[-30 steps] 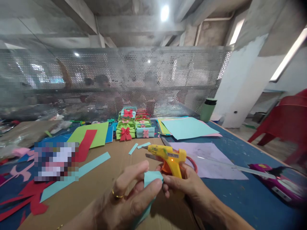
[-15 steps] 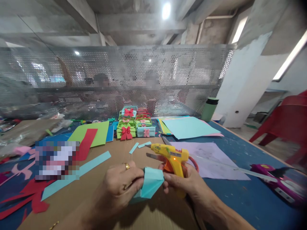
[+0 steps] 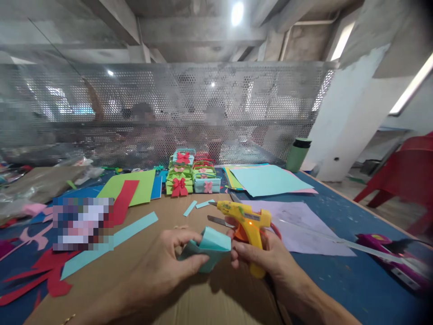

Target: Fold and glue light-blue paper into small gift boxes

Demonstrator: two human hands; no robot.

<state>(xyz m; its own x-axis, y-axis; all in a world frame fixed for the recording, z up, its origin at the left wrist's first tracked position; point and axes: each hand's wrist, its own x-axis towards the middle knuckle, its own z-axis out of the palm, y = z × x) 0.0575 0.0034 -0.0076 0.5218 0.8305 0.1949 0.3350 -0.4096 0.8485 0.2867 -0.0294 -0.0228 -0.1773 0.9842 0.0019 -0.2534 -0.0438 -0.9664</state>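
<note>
Perforated screening (image 3: 189, 135) runs across the back of the room, beyond a blue table (image 3: 338, 280) that bears a brown cardboard sheet (image 3: 169, 219). With the yellow glue gun (image 3: 243, 214) as landmark, the folded blue paper (image 3: 215, 243) sits just nearer and to its left, over the cardboard. The left hand (image 3: 172, 257) pinches that paper between thumb and fingers; the right hand (image 3: 270, 257) is wrapped around the glue gun's handle, its fingertips right by the paper's corner, though I cannot tell whether they touch. A metal blade (image 3: 218, 220) lies under the gun's nozzle, short blue strips (image 3: 190, 208) lie to the left of it, and small paper baskets (image 3: 187, 176) stand beyond it.

For neat folding, I would pinch close to the crease, lightly enough not to crush the walls, and match the edges before pressing. A lit lamp (image 3: 250, 223) suggests the gun is powered, so its nozzle is best kept pointing away from both the fingers and the paper.
</note>
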